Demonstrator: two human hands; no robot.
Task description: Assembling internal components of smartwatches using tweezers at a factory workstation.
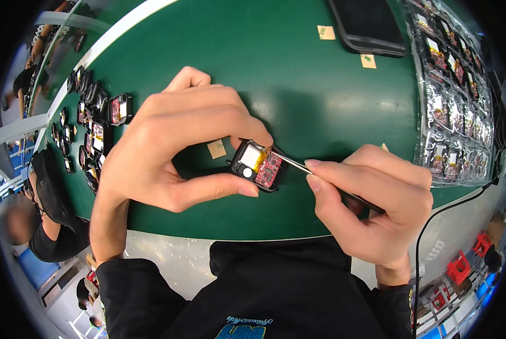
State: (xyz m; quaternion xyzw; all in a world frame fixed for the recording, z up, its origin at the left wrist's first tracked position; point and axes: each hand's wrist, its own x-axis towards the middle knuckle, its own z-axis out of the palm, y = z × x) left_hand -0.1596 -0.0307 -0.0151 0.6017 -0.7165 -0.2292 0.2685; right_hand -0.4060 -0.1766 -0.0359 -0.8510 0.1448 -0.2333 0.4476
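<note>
Between the thumb and fingers of my left hand (179, 135) is a small open electronic device (258, 165) in a black case. Inside it show a red circuit board, a white battery-like block with yellow tape, and a round white part. My right hand (377, 200) pinches slim tweezers (295, 164), dark at the grip and silvery toward the tip. Their tip reaches the upper edge of the red board, close to my left index fingertip. Whether the tip grips anything there is too small to tell.
On the green table (298, 217), several similar devices (97, 135) lie in a heap at the left. A clear plastic tray (453, 118) of more devices stands at the right. A black phone-like slab (368, 25) lies at the back among small tan paper squares (326, 33). A person (52, 220) sits at far left.
</note>
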